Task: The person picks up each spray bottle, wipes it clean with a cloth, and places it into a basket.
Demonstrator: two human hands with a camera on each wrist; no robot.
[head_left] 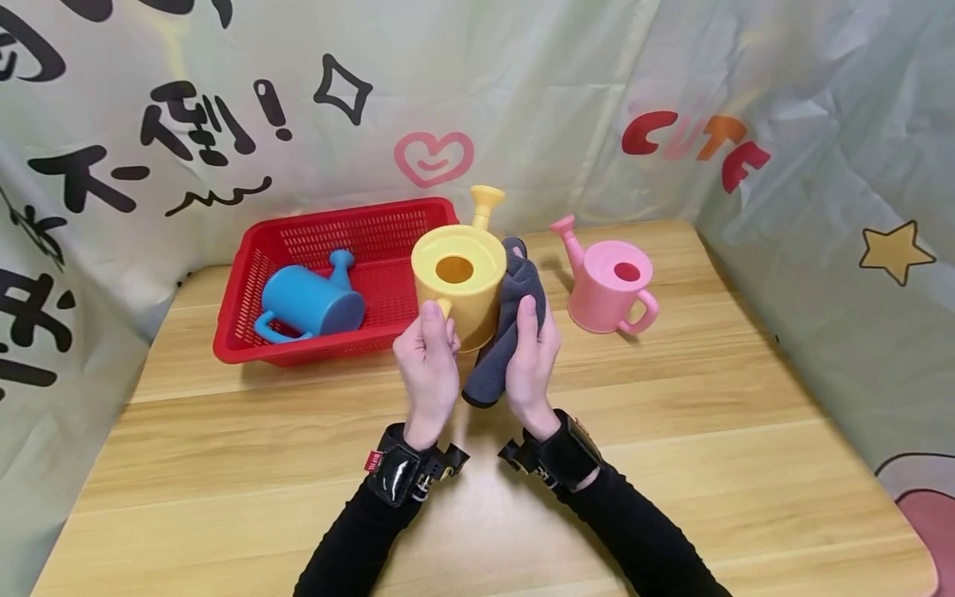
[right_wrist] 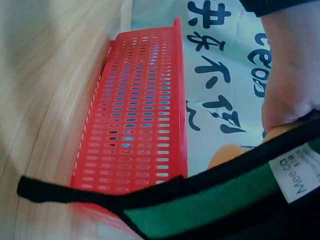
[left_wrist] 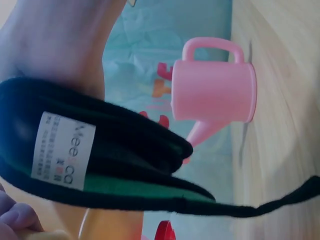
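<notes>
My left hand (head_left: 431, 369) grips the handle of a yellow watering can (head_left: 475, 308), which is upright with its spout pointing away. In my right hand (head_left: 534, 362) is a dark grey cloth (head_left: 494, 365), bunched and held against the can's right side. Black edging, a green face and a white label show on the cloth (left_wrist: 132, 145) in the left wrist view. A sliver of the yellow can (left_wrist: 112, 222) appears below it there. The right fingers behind the cloth are mostly hidden in the head view.
A red plastic basket (head_left: 272, 355) stands at the back left, with a blue watering can (head_left: 302, 300) lying on its side inside. To the right, a pink watering can (head_left: 608, 294) stands upright on the wooden table (head_left: 671, 464). A printed fabric backdrop (head_left: 537, 108) hangs behind.
</notes>
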